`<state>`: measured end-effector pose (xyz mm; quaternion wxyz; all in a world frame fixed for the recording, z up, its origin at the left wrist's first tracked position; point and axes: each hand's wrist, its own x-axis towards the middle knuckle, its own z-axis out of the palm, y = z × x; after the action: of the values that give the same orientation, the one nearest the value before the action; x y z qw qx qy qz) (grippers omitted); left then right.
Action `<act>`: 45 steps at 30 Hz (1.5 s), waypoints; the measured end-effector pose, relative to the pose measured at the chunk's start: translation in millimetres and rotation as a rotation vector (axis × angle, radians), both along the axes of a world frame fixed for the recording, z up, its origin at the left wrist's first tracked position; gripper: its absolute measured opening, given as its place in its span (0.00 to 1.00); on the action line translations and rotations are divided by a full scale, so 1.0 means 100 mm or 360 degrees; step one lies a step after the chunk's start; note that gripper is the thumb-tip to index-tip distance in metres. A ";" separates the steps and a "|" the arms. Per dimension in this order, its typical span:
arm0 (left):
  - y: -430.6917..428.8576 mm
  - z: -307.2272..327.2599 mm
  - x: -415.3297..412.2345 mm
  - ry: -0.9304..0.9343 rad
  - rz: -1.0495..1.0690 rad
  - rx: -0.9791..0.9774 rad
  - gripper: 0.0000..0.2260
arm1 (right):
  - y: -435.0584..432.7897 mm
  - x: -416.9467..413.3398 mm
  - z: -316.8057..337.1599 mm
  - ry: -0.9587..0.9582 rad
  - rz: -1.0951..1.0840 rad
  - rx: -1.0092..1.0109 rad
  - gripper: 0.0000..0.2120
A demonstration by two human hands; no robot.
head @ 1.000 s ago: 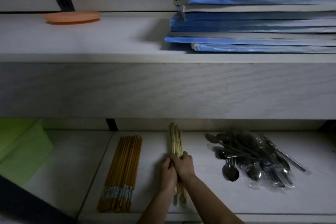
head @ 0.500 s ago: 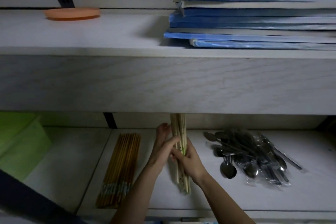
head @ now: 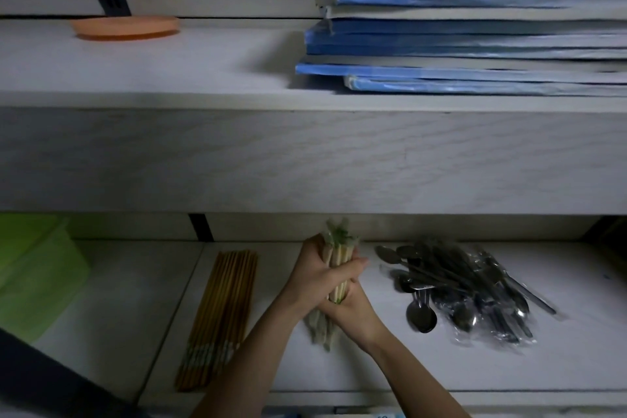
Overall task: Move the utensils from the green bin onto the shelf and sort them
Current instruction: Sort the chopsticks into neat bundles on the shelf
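TIDYING UP: A person's left hand and right hand close together round a bundle of pale chopsticks over the lower shelf. The left hand's fingers curl across the sticks from the side, and the right hand grips just behind it, nearer the person. The two-handed squeeze looks meant to even up the sticks and square their ends before they are laid down. The far ends, beyond the left hand, are blurred; the near ends poke out behind the right hand, and whether they touch the shelf cannot be told. To the left of the hands, close by but apart, brown chopsticks lie in a neat row running front to back, seemingly the pattern this bundle is to follow. To the right of the hands, a little further off, spoons are heaped, some in clear plastic wrap, so each kind has its own patch. The green bin stands well to the left, past the brown row, and its inside cannot be seen. On this showing the sorting appears well along
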<state>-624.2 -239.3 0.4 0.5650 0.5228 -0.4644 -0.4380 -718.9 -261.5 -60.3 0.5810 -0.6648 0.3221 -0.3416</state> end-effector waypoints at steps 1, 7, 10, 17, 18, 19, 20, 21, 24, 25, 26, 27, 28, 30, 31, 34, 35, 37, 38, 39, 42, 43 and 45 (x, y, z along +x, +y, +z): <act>0.00 0.01 0.00 -0.0041 -0.0022 -0.0013 0.06 | -0.01 0.00 0.00 -0.0009 0.0005 0.0000 0.20; 0.05 -0.11 0.02 -0.0126 -0.0141 0.0131 0.09 | 0.01 0.00 -0.11 0.0096 0.0137 0.0079 0.24; 0.03 -0.10 0.01 -0.0069 -0.0190 0.0139 0.09 | 0.00 0.03 -0.15 0.0117 0.0126 0.0071 0.29; 0.11 -0.37 0.02 -0.0042 -0.0182 0.0278 0.10 | 0.09 0.05 -0.36 0.0274 0.0132 0.0143 0.23; 0.13 -0.42 0.02 -0.0007 -0.0150 0.0314 0.10 | 0.11 0.04 -0.38 0.0318 0.0143 0.0145 0.22; 0.13 -0.45 0.02 0.0037 -0.0132 0.0326 0.10 | 0.12 0.05 -0.39 0.0357 0.0103 0.0130 0.21; 0.13 -0.46 0.01 0.0089 -0.0121 0.0324 0.10 | 0.12 0.05 -0.40 0.0380 0.0075 0.0106 0.18; 0.11 -0.44 0.00 0.0150 -0.0096 0.0314 0.09 | 0.12 0.04 -0.39 0.0395 0.0029 0.0120 0.15; -0.01 -0.44 0.01 0.0341 0.0145 0.0344 0.08 | 0.23 0.07 -0.33 0.0322 -0.0067 0.0266 0.12; -0.06 -0.46 0.04 0.0394 0.0232 0.0394 0.08 | 0.29 0.08 -0.35 0.0295 -0.0127 0.0289 0.13; -0.10 -0.50 0.07 0.0416 0.0294 0.0465 0.08 | 0.34 0.11 -0.35 0.0256 -0.0185 0.0310 0.14; -0.14 -0.54 0.11 0.0408 0.0337 0.0551 0.07 | 0.39 0.13 -0.35 0.0244 -0.0247 0.0346 0.15; -0.16 -0.58 0.15 0.0376 0.0359 0.0643 0.08 | 0.42 0.17 -0.35 0.0252 -0.0295 0.0409 0.15; -0.20 -0.69 0.21 0.0233 0.0378 0.0795 0.07 | 0.45 0.26 -0.36 0.0354 -0.0324 0.0519 0.13; -0.20 -0.73 0.21 0.0151 0.0376 0.0851 0.07 | 0.45 0.29 -0.38 0.0424 -0.0332 0.0540 0.12; -0.15 -0.85 0.22 -0.0049 0.0395 0.0884 0.15 | 0.40 0.34 -0.41 0.0615 -0.0363 0.0569 0.10; -0.11 -0.88 0.22 -0.0106 0.0415 0.0843 0.12 | 0.39 0.35 -0.41 0.0683 -0.0370 0.0579 0.10; 0.02 -0.92 0.21 -0.0196 0.0431 0.0767 0.06 | 0.38 0.35 -0.42 0.0828 -0.0374 0.0546 0.12; 0.07 -0.96 0.20 -0.0248 0.0424 0.0728 0.06 | 0.39 0.36 -0.40 0.0887 -0.0361 0.0507 0.13; 0.12 -1.00 0.20 -0.0307 0.0399 0.0711 0.04 | 0.39 0.37 -0.40 0.0930 -0.0345 0.0468 0.14; 0.17 -1.08 0.21 -0.0417 0.0365 0.0706 0.08 | 0.40 0.41 -0.37 0.1011 -0.0293 0.0377 0.14; 0.17 -1.08 0.22 -0.0435 0.0361 0.0719 0.08 | 0.40 0.41 -0.35 0.1056 -0.0262 0.0335 0.15; 0.17 -1.08 0.24 -0.0466 0.0354 0.0736 0.08 | 0.37 0.40 -0.32 0.1189 -0.0148 0.0223 0.18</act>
<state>-599.7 -222.6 -107.5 0.4023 0.7431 -0.3685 -0.3874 -678.9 -224.4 -91.8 0.4516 -0.6868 0.5640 -0.0787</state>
